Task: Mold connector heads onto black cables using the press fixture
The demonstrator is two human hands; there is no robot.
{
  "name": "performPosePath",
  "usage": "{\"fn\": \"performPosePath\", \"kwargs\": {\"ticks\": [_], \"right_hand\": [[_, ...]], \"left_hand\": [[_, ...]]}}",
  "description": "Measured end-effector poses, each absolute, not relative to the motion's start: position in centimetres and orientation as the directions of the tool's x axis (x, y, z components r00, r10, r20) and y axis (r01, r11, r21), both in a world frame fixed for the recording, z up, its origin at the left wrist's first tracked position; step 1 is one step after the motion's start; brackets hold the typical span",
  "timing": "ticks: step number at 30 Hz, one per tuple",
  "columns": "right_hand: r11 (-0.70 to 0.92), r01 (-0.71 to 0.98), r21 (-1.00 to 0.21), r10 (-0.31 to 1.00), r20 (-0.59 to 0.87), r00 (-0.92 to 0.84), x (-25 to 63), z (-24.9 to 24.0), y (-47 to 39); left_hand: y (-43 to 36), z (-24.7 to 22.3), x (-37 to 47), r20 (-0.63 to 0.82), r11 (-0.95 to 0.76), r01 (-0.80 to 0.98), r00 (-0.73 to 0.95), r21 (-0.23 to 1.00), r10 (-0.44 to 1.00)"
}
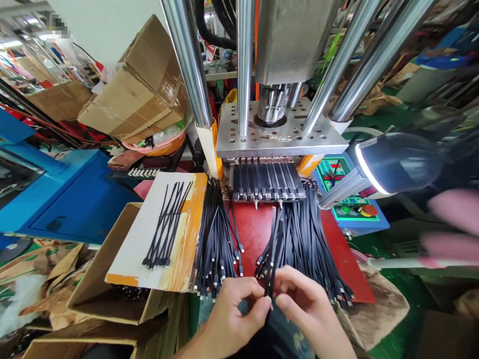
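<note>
A flat black cable (274, 249) rises between my two hands at the near edge of the red work surface. My left hand (239, 311) pinches its lower part between thumb and forefinger. Curled beside it, my right hand (309, 309) has its fingertips on the same cable from the right; their exact contact is partly hidden. Loose black cables with small metal plugs lie in a left bundle (219, 239) and a right bundle (303, 239). Behind them, several cables lie side by side in a metal mould (267, 182) under the press plate (280, 142).
Left, several cables (168, 224) rest on a taped white board (130, 234) over an open carton (101, 294). Upright steel press rods (245, 70) flank the mould. A ring lamp (396, 162) and a control box (344, 199) stand right. A blurred pink shape is at far right.
</note>
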State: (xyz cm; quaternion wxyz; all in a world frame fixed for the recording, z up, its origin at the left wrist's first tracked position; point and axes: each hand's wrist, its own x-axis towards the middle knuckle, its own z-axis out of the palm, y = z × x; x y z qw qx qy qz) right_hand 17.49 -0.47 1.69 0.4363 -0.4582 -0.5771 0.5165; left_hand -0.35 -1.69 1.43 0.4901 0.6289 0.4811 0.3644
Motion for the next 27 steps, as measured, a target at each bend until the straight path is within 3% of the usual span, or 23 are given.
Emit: {"fn": "performPosePath", "kwargs": {"ticks": [3,7,12,19,23,27], "right_hand": [[-0.023,0.004,-1.000,0.997,-0.023,-0.079,16.7,1.8,-0.1],[0.041,0.069,-0.997,0.998,0.037,-0.050,15.7,1.1,-0.8],[0.196,0.146,-0.970,0.978,0.182,-0.105,15.4,0.7,-1.9],[0.405,0.305,-0.862,0.902,0.431,0.023,17.1,-0.6,-2.7],[0.338,0.308,-0.889,0.921,0.380,0.085,18.7,-0.6,-2.3],[0.298,0.139,-0.944,0.943,0.314,0.107,19.4,0.4,-1.5]], "left_hand": [[-2.6,0.9,-0.7,-0.011,-0.101,0.316,0.335,0.943,0.942],[-0.5,2.6,-1.5,-0.002,-0.076,0.245,0.304,0.966,0.953],[4.1,6.4,-1.4,0.087,-0.144,0.147,0.338,0.979,0.937],[3.9,7.2,-0.4,0.024,-0.075,0.133,0.347,0.988,0.938],[3.4,6.9,-0.4,-0.015,-0.034,0.142,0.330,0.989,0.944],[3.5,6.7,-0.4,0.009,-0.035,0.078,0.310,0.996,0.951]]}}
